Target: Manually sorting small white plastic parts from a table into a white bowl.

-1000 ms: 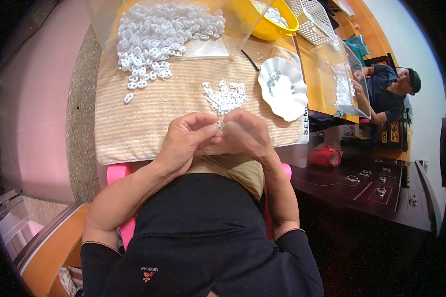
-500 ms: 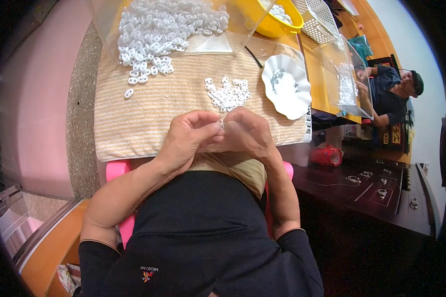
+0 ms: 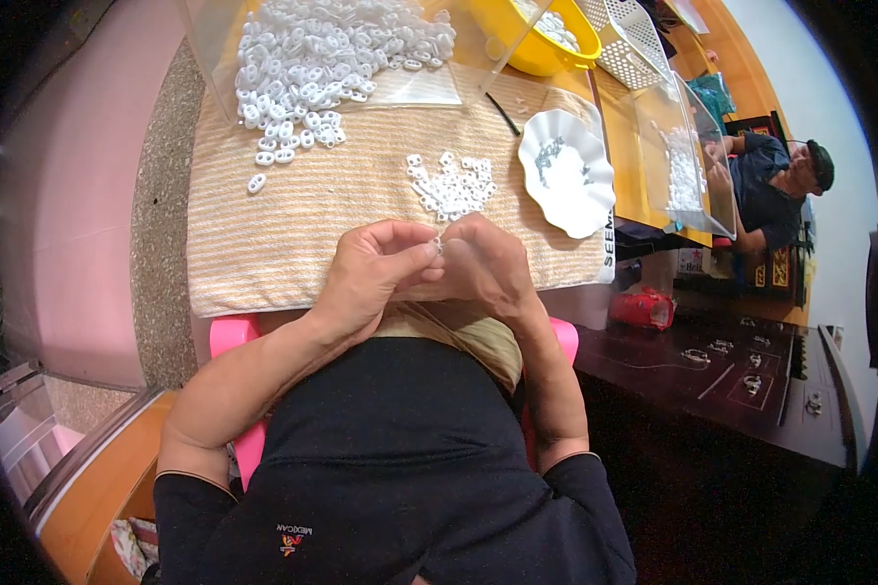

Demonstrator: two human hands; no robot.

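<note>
My left hand [image 3: 366,268] pinches a tiny pale piece [image 3: 440,246] between thumb and forefinger; its kind is too small to make out. Fingertips of my right hand [image 3: 493,263] close in on the same spot from the other side, and whether they grip it too is hidden. Just beyond my hands lies a loose group of small white plastic pieces with holes [image 3: 454,190]. Farther off at the left, a big heap of white oval two-holed plastic pieces [image 3: 307,63] spills out of a clear bin [image 3: 210,58] onto the striped towel [image 3: 273,229].
A white scalloped dish [image 3: 580,210] with small metallic bits sits at the right. Behind it are a yellow basin [image 3: 532,57], a perforated white basket [image 3: 629,44] and a clear bin [image 3: 717,200] of white pieces. A co-worker [image 3: 776,185] sits at that bin. A black stick [image 3: 502,114] lies by the dish.
The whole view has shifted very slightly. My hands stay together in the same place, with only a small movement at the fingertips.
</note>
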